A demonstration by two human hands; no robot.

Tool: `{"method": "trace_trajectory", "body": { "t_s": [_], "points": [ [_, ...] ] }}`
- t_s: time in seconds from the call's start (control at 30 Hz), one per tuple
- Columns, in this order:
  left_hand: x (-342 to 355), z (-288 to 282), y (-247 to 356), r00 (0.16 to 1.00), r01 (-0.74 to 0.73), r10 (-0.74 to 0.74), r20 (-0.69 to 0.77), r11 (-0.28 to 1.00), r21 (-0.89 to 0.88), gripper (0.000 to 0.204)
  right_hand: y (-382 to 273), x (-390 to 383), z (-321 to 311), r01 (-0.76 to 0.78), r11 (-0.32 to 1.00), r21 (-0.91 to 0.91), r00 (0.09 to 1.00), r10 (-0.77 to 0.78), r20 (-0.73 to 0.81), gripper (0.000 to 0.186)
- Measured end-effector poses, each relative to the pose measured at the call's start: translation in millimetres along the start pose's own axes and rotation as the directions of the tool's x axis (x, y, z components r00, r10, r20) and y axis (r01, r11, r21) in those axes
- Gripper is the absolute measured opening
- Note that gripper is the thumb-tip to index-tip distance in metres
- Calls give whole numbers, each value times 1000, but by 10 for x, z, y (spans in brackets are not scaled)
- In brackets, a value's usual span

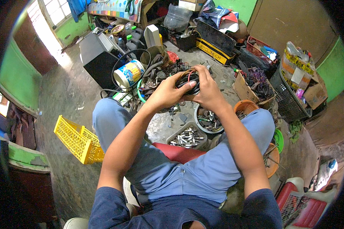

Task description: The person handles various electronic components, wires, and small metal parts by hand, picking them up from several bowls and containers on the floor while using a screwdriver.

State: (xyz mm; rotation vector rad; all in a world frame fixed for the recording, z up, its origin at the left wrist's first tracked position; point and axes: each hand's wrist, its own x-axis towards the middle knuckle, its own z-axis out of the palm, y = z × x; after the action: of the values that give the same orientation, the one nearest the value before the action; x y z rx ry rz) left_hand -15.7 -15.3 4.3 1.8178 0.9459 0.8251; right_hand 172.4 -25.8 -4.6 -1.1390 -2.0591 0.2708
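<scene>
Both my hands are raised in front of my knees, wrapped round a coil of black cable (184, 81) with a reddish strand at its top. My left hand (167, 91) grips the coil's left side, its thumb lying across the front. On the other side my right hand (209, 90) curls its fingers over the top and right edge. The far side of the coil is hidden from view. Beyond and below it lie a heap of black parts and cables (168, 72), a round tub of small metal pieces (209, 121) and a rectangular tub of small cylindrical parts (188, 138).
A yellow plastic crate (80, 142) stands by my left knee. Farther off are a black box-shaped cabinet (99, 61), a white bucket (129, 74) on its side and a yellow-black toolbox (214, 47). To the right stand a carton of tangled wires (252, 86) and a tall black basket (288, 91).
</scene>
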Motion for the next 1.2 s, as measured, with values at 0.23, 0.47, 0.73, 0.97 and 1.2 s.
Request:
{"method": "trace_trajectory", "body": {
  "t_s": [0.23,0.47,0.73,0.97,1.2],
  "points": [
    [-44,-107,60,995,96,-100,-3,951,295,55,-131,15,-103,98,989,-114,991,-86,106,98],
    [-65,-117,-22,1000,19,-23,7,927,375,49,8,-5,52,214,971,-110,974,-203,98,78],
    [-6,-127,64,998,14,3,-64,962,273,34,46,11,-12,74,996,44,981,-81,174,57],
    [109,-2,54,789,-201,472,-393,803,561,26,5,79,39,-68,992,107,994,59,91,37],
    [144,54,-4,637,-384,751,-174,504,774,28,-74,87,-88,-107,993,53,988,100,114,40]
  ]
}}
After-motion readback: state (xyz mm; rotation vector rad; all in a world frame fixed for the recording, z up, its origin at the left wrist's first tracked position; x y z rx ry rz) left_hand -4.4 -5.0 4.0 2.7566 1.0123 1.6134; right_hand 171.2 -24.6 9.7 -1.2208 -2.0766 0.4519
